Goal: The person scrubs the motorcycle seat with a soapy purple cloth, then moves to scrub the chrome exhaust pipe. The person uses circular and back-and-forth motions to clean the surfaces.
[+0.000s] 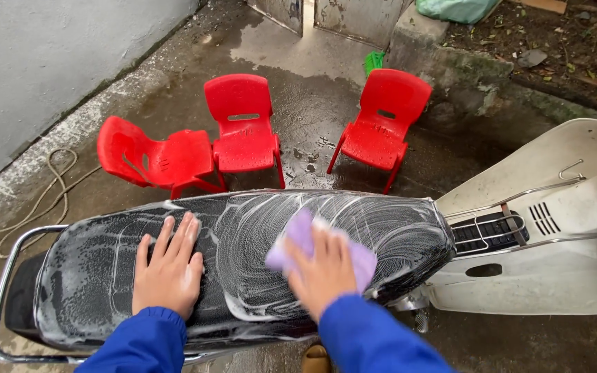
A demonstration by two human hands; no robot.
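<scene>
The black scooter seat (243,262) lies across the view in front of the person, its long axis running from left to right, and it is covered with white soap foam. The left hand (168,266) rests flat and open on the left half of the seat, fingers spread. The right hand (324,269) presses a purple cloth (305,242) onto the right half, fingers closed over it. So the cloth is nearer to the front end, beside the white scooter body (554,228). Three red chairs (243,124) stand behind on the wet floor (312,90).
</scene>
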